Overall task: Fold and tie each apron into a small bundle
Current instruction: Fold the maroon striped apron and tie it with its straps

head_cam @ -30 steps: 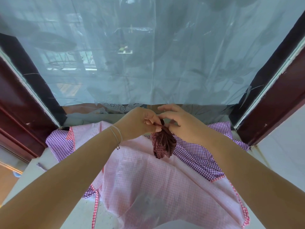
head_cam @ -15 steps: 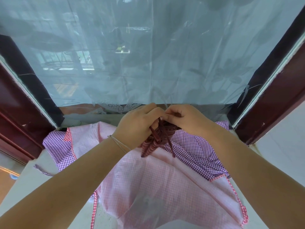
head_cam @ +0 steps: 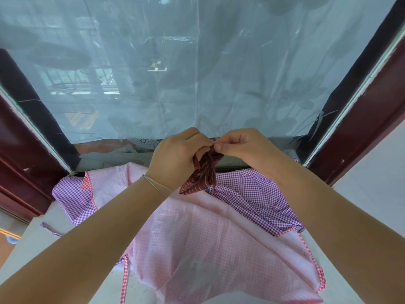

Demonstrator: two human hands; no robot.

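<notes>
Two hands meet just below the lower edge of a sheer curtain (head_cam: 197, 73), both gripping a dark red striped apron (head_cam: 200, 176) that has been folded down into a narrow bundle. The left hand (head_cam: 177, 156) curls its fingers around the upper part of the bundle from the left, and a thin pale bracelet (head_cam: 156, 186) circles its wrist. The right hand (head_cam: 243, 145) comes in from the right with thumb and forefinger pressed together, pinching a strip of the same red cloth at the top of the bundle; whether that strip is a tie string or a fold of the fabric cannot be told. The fingertips of both hands touch or nearly touch there. The bundle hangs tilted, its lower end pointing down and to the left, held in the air above the other cloth.

Beneath it, spread over the pale table (head_cam: 28, 244), lies a pink checked apron (head_cam: 197, 238) with red gingham trim along its edges. A purple gingham apron (head_cam: 252, 194) lies partly under the pink one, showing at the right and again at the far left corner. Dark red wooden frames (head_cam: 361, 128) rise on both sides of the curtain.
</notes>
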